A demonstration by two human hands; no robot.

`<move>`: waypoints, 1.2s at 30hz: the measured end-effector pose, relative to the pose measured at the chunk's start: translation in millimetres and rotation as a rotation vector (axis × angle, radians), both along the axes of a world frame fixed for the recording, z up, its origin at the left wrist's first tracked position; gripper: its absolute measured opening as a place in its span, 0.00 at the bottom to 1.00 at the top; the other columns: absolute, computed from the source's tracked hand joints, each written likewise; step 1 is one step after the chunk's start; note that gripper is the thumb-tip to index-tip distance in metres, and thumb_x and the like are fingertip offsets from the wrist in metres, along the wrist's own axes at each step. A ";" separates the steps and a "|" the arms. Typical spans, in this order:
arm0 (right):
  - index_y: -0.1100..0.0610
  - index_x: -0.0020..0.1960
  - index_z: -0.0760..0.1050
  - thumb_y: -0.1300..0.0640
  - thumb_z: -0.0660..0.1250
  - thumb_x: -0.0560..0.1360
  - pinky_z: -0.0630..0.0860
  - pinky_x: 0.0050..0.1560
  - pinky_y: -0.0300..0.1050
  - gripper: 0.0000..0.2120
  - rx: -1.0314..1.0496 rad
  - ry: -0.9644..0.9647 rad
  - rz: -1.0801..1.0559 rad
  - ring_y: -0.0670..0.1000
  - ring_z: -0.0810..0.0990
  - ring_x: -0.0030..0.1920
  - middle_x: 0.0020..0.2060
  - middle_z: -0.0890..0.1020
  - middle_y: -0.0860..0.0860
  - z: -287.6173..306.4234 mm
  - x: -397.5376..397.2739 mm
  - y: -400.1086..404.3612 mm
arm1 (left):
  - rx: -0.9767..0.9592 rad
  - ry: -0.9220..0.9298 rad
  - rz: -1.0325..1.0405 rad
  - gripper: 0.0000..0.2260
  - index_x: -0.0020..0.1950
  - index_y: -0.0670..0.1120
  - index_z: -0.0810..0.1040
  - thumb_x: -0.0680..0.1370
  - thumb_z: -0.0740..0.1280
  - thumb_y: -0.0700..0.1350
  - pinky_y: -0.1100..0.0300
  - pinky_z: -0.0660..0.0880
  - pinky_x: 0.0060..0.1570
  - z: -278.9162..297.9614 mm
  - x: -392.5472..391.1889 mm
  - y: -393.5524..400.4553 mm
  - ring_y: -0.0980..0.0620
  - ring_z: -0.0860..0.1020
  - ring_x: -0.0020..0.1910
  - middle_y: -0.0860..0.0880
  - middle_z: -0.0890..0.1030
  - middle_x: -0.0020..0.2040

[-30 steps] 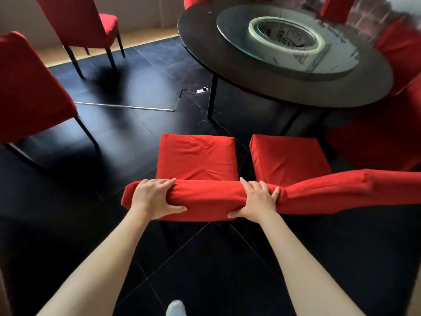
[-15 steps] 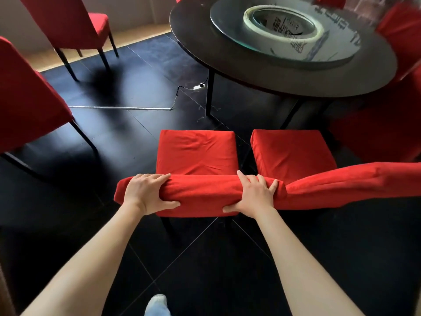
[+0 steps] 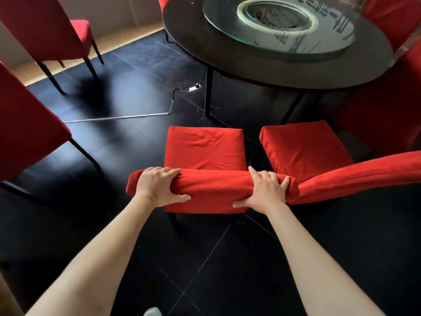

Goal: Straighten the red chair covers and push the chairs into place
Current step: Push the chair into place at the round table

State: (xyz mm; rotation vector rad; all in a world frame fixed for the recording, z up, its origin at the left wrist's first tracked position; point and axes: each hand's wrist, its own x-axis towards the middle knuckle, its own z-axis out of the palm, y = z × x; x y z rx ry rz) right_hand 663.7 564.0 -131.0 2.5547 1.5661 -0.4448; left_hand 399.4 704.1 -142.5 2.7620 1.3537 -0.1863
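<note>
I see both hands on the top of the chair back (image 3: 211, 187) right in front of me. My left hand (image 3: 159, 187) wraps the left end of that back, fingers curled over the top and thumb under the near side, gripping the red cover. My right hand (image 3: 265, 190) grips the right end the same way — fingers spread over the top, thumb along the near face. The cover bunches a little under the right fingers.

The chair's seat (image 3: 205, 148) points toward the round table (image 3: 284, 71), its front edge short of the table leg (image 3: 208, 94). The seat fabric shows creases. Just beside it on the right stands a second chair (image 3: 305, 144), its back (image 3: 364, 176) touching the first chair's back beside my right hand.

On the table lies a glass turntable (image 3: 280, 30). Two more red chairs stand apart on the left — one near (image 3: 27, 124), one farther by the wall (image 3: 45, 26). A cable (image 3: 118, 117) runs across the dark floor.
</note>
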 end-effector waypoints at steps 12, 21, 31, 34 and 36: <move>0.45 0.78 0.49 0.20 0.65 0.52 0.47 0.70 0.72 0.62 0.051 0.002 -0.185 0.56 0.59 0.74 0.72 0.66 0.52 -4.7 -76.1 62.5 | 0.018 -0.025 -0.183 0.50 0.69 0.56 0.72 0.55 0.47 0.82 0.54 0.70 0.59 -1.9 -45.6 110.8 0.51 0.78 0.58 0.55 0.79 0.62; 0.45 0.78 0.47 0.19 0.65 0.52 0.44 0.69 0.73 0.63 0.068 0.006 -0.257 0.56 0.56 0.75 0.74 0.63 0.50 -5.8 -88.4 120.7 | 0.036 -0.034 -0.277 0.46 0.67 0.55 0.73 0.58 0.54 0.80 0.55 0.70 0.58 -2.9 -41.8 189.0 0.50 0.78 0.57 0.55 0.80 0.59; 0.46 0.78 0.49 0.17 0.62 0.51 0.45 0.68 0.73 0.63 0.103 -0.030 -0.348 0.57 0.60 0.74 0.72 0.67 0.52 -13.0 -107.8 189.3 | 0.042 -0.011 -0.365 0.47 0.66 0.53 0.74 0.57 0.53 0.80 0.54 0.71 0.57 -0.9 -38.0 278.9 0.48 0.79 0.55 0.53 0.81 0.56; 0.47 0.78 0.49 0.17 0.62 0.51 0.46 0.68 0.73 0.63 0.113 -0.038 -0.381 0.57 0.60 0.73 0.71 0.67 0.53 -14.8 -118.8 210.3 | 0.024 -0.011 -0.394 0.48 0.65 0.52 0.76 0.56 0.51 0.80 0.53 0.72 0.56 2.0 -39.1 306.6 0.47 0.79 0.54 0.52 0.82 0.55; 0.47 0.78 0.49 0.17 0.62 0.51 0.46 0.68 0.73 0.63 0.105 -0.036 -0.411 0.58 0.60 0.73 0.71 0.67 0.53 -14.8 -129.1 224.0 | 0.008 0.013 -0.419 0.48 0.65 0.52 0.75 0.56 0.51 0.80 0.54 0.71 0.56 3.9 -42.2 324.6 0.47 0.79 0.55 0.51 0.81 0.55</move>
